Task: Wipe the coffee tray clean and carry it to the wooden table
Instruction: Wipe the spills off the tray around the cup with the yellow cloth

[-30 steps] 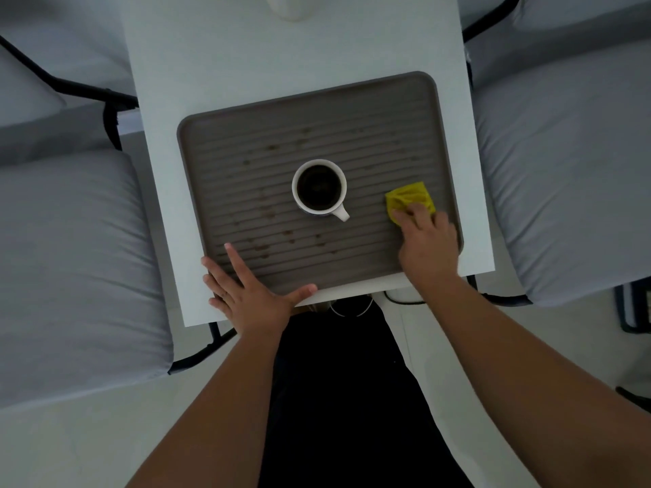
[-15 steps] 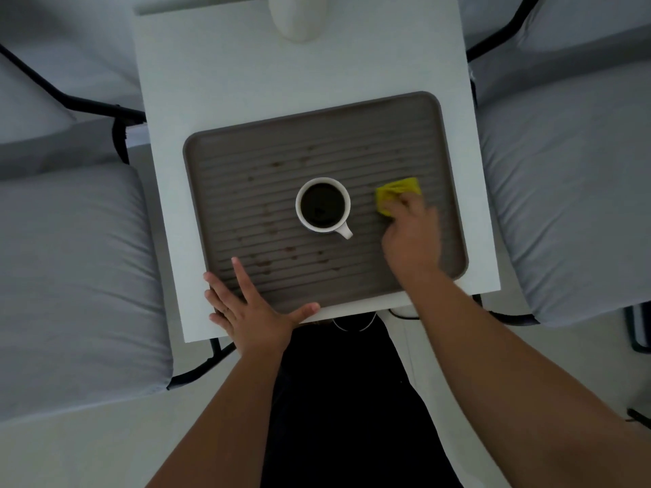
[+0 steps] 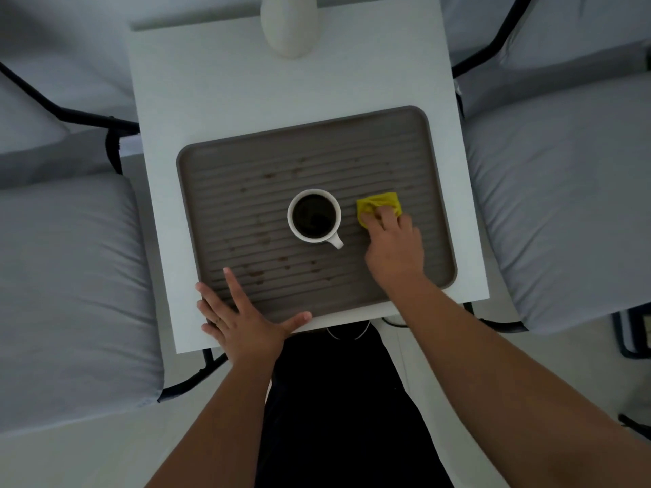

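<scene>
A brown ribbed tray (image 3: 246, 156) lies on a small white table (image 3: 218, 82), with brown coffee spots across its left and lower parts. A white cup of coffee (image 3: 314, 216) stands in the tray's middle, handle pointing to the lower right. My right hand (image 3: 394, 248) presses a yellow cloth (image 3: 378, 205) onto the tray just right of the cup. My left hand (image 3: 243, 318) lies flat with fingers spread on the tray's near left corner and the table edge.
A pale vase (image 3: 289, 26) stands at the table's far edge. Grey cushioned chairs with black frames flank the table, one on the left (image 3: 70, 276) and one on the right (image 3: 563, 188). The pale floor shows at the bottom corners.
My right hand has slid the yellow cloth across the tray's right side, first toward the cup, then a little back to the right. My left hand has stayed on the near left corner.
</scene>
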The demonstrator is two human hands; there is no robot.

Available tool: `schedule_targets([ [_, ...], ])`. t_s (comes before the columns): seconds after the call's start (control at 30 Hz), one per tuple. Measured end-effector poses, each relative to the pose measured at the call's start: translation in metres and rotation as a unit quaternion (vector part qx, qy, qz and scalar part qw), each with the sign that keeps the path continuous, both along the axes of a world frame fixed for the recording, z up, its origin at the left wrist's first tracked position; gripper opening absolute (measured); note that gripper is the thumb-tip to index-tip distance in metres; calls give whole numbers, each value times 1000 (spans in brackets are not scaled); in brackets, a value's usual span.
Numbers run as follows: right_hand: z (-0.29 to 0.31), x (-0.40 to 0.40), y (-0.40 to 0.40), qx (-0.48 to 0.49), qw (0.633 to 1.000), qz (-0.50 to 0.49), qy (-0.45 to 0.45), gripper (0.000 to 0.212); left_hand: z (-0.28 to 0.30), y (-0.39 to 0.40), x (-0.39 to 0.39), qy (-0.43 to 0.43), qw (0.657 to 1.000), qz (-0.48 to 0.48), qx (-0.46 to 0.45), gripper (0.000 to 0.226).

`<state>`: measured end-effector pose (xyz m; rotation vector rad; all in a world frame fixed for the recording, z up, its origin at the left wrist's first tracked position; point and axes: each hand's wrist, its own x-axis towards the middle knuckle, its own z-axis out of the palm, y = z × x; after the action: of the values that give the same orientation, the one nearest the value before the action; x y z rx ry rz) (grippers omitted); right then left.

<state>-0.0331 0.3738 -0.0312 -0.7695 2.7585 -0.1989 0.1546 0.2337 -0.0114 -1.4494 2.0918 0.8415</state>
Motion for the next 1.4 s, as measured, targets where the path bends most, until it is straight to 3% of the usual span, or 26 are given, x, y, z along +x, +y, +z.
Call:
schedule_targets([
  [0.07, 0, -13, 18, 1, 1000, 1, 14, 50, 0, 0, 0, 1, 1000, 1, 2, 154],
  [0.2, 1, -18, 19, 19, 994, -107, 17, 47, 0, 0, -1, -5, 1000, 0, 5, 153],
  [0.4, 4, -9, 0, 19, 999, 27, -2, 43, 1, 0, -1, -5, 1000, 4, 11, 154],
  [0.6, -1, -24, 29, 3, 996, -83, 25, 50, 2, -1, -1, -10, 1000, 1, 8, 155],
  [0.77, -2, 22, 6, 0, 999, 36, 28, 52, 2, -1, -2, -10, 1000, 2, 16, 155],
  [1.0, 1, -12, 29, 19, 995, -80, 56, 48, 4, -1, -3, -13, 1000, 0, 15, 155],
  [1.23, -1, -4, 7, -17, 999, 32, 10, 44, 7, -2, -5, -14, 1000, 3, 17, 155],
  [1.3, -4, -20, 21, -50, 999, -17, 14, 40, 6, -2, -3, -11, 1000, 2, 18, 154],
  [1.4, -4, -35, 21, -116, 975, -189, -6, 31, 3, -2, -2, -9, 1000, 1, 14, 154],
])
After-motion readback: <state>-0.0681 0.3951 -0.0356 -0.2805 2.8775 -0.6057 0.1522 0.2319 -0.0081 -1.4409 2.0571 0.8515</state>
